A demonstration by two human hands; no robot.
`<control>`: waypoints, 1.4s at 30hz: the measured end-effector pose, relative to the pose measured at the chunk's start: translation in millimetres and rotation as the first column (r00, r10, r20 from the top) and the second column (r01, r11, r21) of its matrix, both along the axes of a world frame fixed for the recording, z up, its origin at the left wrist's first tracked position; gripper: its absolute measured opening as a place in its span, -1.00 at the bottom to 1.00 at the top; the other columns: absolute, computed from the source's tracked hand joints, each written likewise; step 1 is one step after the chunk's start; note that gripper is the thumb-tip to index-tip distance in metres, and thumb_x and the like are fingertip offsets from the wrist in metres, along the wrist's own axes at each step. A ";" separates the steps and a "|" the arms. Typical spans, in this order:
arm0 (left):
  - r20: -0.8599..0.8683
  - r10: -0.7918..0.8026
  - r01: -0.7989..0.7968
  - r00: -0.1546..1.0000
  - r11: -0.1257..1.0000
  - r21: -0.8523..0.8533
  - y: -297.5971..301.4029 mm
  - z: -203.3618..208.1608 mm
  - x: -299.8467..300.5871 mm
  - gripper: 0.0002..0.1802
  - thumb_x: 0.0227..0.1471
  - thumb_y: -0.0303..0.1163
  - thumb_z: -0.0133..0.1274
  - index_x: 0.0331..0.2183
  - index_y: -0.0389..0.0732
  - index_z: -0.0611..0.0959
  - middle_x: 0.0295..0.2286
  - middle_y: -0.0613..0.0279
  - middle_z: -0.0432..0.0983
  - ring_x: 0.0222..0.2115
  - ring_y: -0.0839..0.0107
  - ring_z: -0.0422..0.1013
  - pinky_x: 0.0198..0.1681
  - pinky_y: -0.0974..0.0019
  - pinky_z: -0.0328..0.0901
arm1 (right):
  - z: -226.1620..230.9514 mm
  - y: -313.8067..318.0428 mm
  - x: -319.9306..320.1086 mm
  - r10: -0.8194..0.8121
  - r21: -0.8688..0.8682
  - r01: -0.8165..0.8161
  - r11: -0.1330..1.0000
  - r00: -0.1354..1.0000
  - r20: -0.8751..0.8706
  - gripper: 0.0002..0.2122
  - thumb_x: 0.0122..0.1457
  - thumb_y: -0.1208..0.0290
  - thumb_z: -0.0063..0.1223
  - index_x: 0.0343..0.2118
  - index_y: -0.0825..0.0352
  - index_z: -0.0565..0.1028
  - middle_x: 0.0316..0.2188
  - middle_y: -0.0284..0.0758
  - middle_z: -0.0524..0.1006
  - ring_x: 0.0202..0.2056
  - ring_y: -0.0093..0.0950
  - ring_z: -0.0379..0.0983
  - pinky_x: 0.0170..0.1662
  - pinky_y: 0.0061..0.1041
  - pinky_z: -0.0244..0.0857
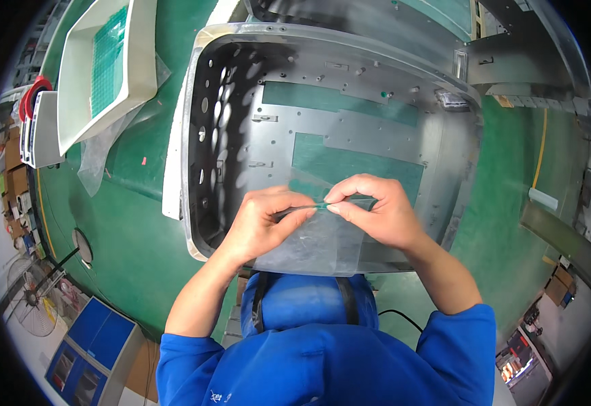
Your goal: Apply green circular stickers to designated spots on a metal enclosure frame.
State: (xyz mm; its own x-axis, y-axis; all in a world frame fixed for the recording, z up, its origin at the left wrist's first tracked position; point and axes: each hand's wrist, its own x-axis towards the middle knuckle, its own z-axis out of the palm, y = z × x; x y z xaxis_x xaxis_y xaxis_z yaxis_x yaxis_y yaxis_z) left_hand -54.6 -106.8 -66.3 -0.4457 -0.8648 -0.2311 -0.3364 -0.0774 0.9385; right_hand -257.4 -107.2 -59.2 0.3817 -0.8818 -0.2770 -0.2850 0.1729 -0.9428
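Note:
A thin clear plastic bag (333, 245) hangs between my hands, over the near side of a large grey metal housing. Its upper edge is pinched by my left hand (266, 220), thumb against forefinger. Close beside it, fingertips nearly touching, my right hand (375, 211) pinches the same edge. Something small and green shows at the fingertips, too small to name. The metal housing (339, 57) has round holes along its left wall, and studs and rectangular cutouts in its base.
At the upper left stands a white bin (72, 111) with a green grid inside, loose plastic film (97, 159) beside it. A standing fan (33, 296) and a blue cabinet (94, 352) are at the lower left. Another metal housing (377, 27) lies beyond. A small plastic packet (452, 101) rests in the housing's far right corner.

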 end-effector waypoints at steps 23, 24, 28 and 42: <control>0.126 0.179 -0.212 0.976 0.916 0.340 4.8 -16.4 3.0 -0.83 -0.16 -0.43 0.12 -0.49 -0.35 0.59 -0.66 0.32 0.44 -0.64 0.66 0.30 -0.57 0.58 0.19 | -125.0 -83.7 -22.3 -0.161 -0.129 0.104 0.986 0.782 -0.601 -0.96 -0.09 0.43 -0.02 -0.54 0.16 0.47 -0.51 -0.44 0.37 -0.37 -0.45 0.35 -0.34 -0.44 0.21; 0.154 0.165 -0.209 0.974 0.916 0.343 4.3 -16.2 2.5 -0.83 -0.16 -0.43 0.12 -0.49 -0.35 0.59 -0.66 0.32 0.44 -0.64 0.66 0.30 -0.57 0.58 0.19 | -124.3 -84.2 -21.8 -0.159 -0.131 0.100 0.986 0.775 -0.612 -0.96 -0.09 0.43 -0.02 -0.54 0.16 0.47 -0.50 -0.44 0.37 -0.36 -0.44 0.35 -0.34 -0.44 0.22; 0.130 0.162 -0.199 0.978 0.911 0.362 3.2 -14.9 0.8 -0.83 -0.16 -0.43 0.12 -0.49 -0.35 0.58 -0.67 0.32 0.44 -0.64 0.66 0.30 -0.57 0.57 0.19 | -123.7 -84.2 -20.3 -0.159 -0.116 0.111 0.987 0.760 -0.630 -0.96 -0.09 0.44 -0.03 -0.54 0.18 0.47 -0.52 -0.44 0.37 -0.40 -0.46 0.34 -0.34 -0.46 0.22; 0.172 0.138 -0.193 0.975 0.911 0.363 2.3 -16.7 -0.4 -0.83 -0.16 -0.42 0.12 -0.49 -0.35 0.59 -0.66 0.32 0.45 -0.63 0.66 0.31 -0.56 0.58 0.20 | -121.5 -78.7 -15.9 -0.245 -0.270 0.088 0.959 0.734 -0.633 -0.97 -0.13 0.48 0.04 -0.56 0.21 0.46 -0.56 -0.43 0.39 -0.51 -0.50 0.35 -0.40 -0.53 0.22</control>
State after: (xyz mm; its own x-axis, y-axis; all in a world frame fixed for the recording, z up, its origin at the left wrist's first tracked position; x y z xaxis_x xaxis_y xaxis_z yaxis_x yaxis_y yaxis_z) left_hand -54.9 -104.5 -83.0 -0.2427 -0.7604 -0.6025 -0.4134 -0.4808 0.7733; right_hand -273.3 -185.9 -180.7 0.0167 -0.9788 -0.2041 -0.8287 0.1007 -0.5506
